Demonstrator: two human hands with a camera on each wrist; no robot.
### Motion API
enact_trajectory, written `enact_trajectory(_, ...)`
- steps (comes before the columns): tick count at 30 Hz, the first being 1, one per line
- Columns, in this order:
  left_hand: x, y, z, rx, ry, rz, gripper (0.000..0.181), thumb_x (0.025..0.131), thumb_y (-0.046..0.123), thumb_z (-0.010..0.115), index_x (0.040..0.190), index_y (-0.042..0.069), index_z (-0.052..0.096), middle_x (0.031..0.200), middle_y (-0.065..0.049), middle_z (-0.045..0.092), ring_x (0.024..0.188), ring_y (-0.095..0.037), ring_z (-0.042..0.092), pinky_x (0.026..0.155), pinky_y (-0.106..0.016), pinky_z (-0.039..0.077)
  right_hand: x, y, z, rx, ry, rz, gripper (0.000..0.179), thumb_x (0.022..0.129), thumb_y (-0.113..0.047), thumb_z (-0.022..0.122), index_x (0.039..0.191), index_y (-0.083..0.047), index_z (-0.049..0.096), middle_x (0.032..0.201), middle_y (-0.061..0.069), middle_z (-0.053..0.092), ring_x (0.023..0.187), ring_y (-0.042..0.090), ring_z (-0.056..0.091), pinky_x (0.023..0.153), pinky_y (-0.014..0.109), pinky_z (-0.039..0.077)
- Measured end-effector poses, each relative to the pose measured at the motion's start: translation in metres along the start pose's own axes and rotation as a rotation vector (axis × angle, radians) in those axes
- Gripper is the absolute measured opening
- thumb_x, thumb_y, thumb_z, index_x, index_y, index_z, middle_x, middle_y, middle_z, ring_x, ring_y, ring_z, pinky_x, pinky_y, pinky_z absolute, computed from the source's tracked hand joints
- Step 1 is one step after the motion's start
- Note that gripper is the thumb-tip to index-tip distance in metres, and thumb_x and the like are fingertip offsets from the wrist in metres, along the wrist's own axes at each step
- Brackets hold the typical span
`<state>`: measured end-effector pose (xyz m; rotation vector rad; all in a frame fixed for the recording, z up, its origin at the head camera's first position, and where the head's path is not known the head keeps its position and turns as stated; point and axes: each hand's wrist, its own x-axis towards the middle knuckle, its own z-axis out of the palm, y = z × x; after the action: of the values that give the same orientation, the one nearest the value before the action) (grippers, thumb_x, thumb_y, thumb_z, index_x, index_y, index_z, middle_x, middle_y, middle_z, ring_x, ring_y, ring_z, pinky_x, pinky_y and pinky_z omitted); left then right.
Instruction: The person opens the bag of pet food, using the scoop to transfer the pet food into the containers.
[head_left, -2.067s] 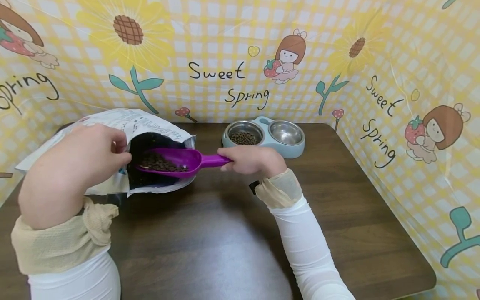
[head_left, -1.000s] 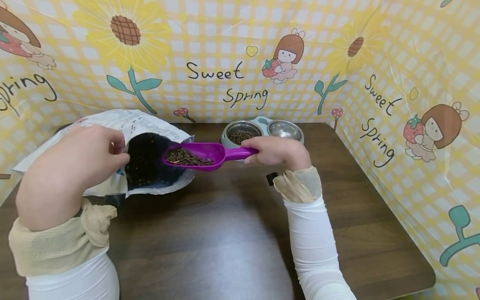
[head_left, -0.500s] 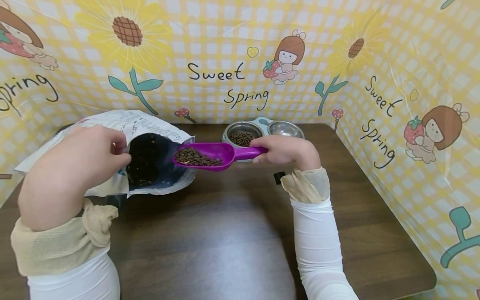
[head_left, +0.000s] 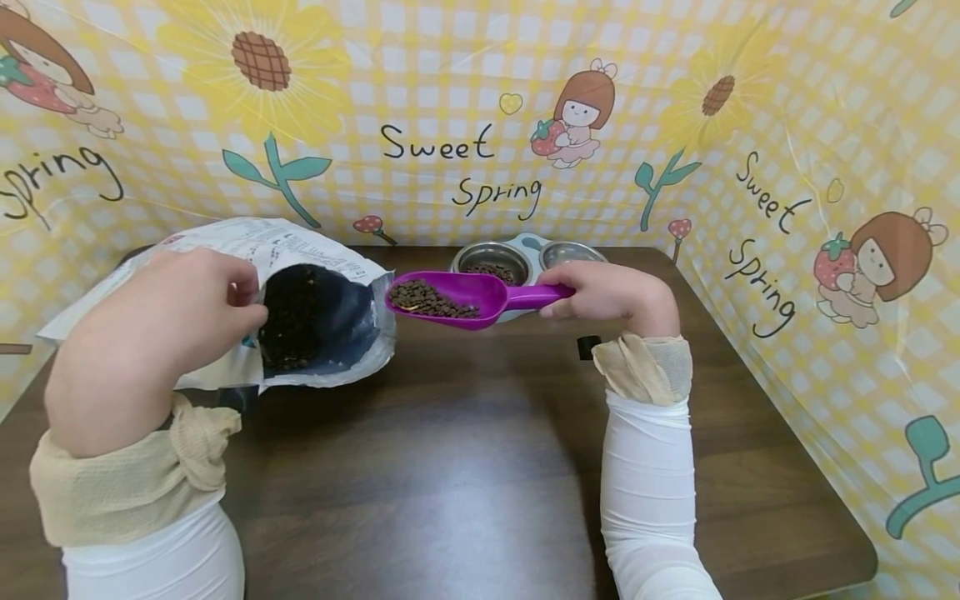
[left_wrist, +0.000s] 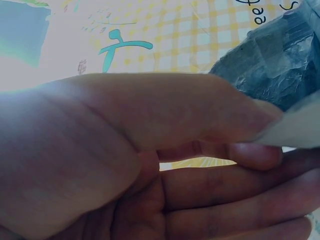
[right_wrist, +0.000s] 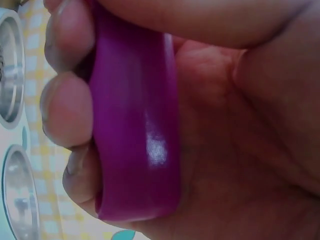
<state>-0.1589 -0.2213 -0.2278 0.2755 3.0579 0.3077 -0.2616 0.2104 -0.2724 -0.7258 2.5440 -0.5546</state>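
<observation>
My right hand (head_left: pixel 606 292) grips the handle of a purple scoop (head_left: pixel 480 298), fingers wrapped round it in the right wrist view (right_wrist: pixel 132 115). Brown kibble (head_left: pixel 427 302) lies in the scoop, whose tip is just right of the mouth of a white bag (head_left: pixel 300 247). The bag lies on its side with its dark mouth facing right, more kibble inside. With thumb and forefinger, my left hand (head_left: pixel 150 333) pinches the bag's edge (left_wrist: pixel 297 125). Behind the scoop stands a pale blue double pet feeder (head_left: pixel 529 242); its left steel bowl (head_left: pixel 492 252) holds some kibble.
The feeder's right steel bowl (head_left: pixel 568 252) is partly hidden by my right hand. All this is on a dark wooden table (head_left: pixel 450 467). A yellow checked cloth (head_left: pixel 420 75) printed with flowers hangs behind the table and along its right side.
The scoop has come out of the bag with kibble in it, moving right and slightly up in my right hand. My left hand has stayed at the bag's edge.
</observation>
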Motion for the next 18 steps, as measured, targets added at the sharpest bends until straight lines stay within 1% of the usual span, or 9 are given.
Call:
enact_trajectory(5, 0.000, 0.001, 0.000, 0.000, -0.002, -0.008, 0.017, 0.098, 0.015, 0.063, 0.082, 0.008, 0.067, 0.067, -0.004, 0.060, 0.072, -0.028, 0.053, 0.063, -0.037, 0.036, -0.006, 0.007, -0.002, 0.008, 0.018, -0.001, 0.007, 0.104, -0.021, 0.070, 0.108, -0.015, 0.071, 0.096, 0.005, 0.056, 0.091, 0.022, 0.052, 0.083, 0.036, 0.044)
enact_trajectory(9, -0.001, 0.000, 0.000, 0.001, 0.001, -0.006, 0.017, 0.098, 0.015, 0.063, 0.082, 0.009, 0.067, 0.066, -0.003, 0.059, 0.072, -0.028, 0.053, 0.064, -0.037, 0.036, -0.010, 0.010, -0.004, 0.006, 0.023, -0.006, 0.007, 0.104, -0.022, 0.070, 0.102, -0.015, 0.070, 0.095, 0.005, 0.057, 0.092, 0.022, 0.053, 0.083, 0.035, 0.045)
enact_trajectory(13, -0.002, -0.001, 0.000, 0.005, 0.014, 0.004, 0.018, 0.097, 0.016, 0.062, 0.081, 0.011, 0.066, 0.065, -0.001, 0.058, 0.071, -0.026, 0.053, 0.066, -0.037, 0.035, -0.012, 0.013, -0.006, -0.011, 0.026, 0.021, 0.008, 0.104, -0.024, 0.070, 0.105, -0.016, 0.070, 0.097, 0.006, 0.058, 0.095, 0.023, 0.055, 0.084, 0.036, 0.045)
enact_trajectory(16, -0.002, 0.000, -0.001, 0.000, 0.010, 0.000, 0.017, 0.097, 0.016, 0.062, 0.081, 0.011, 0.066, 0.066, -0.002, 0.058, 0.071, -0.026, 0.053, 0.066, -0.037, 0.036, -0.014, 0.017, -0.007, -0.013, 0.033, 0.049, 0.010, 0.105, -0.026, 0.069, 0.111, -0.018, 0.071, 0.099, 0.006, 0.058, 0.096, 0.023, 0.054, 0.085, 0.036, 0.044)
enact_trajectory(18, -0.003, 0.001, -0.002, -0.003, 0.004, -0.003, 0.017, 0.097, 0.016, 0.063, 0.081, 0.010, 0.066, 0.067, -0.002, 0.059, 0.072, -0.027, 0.054, 0.064, -0.037, 0.036, -0.016, 0.019, -0.007, 0.005, 0.031, 0.061, 0.012, 0.105, -0.026, 0.069, 0.113, -0.017, 0.072, 0.099, 0.006, 0.058, 0.095, 0.023, 0.054, 0.084, 0.036, 0.044)
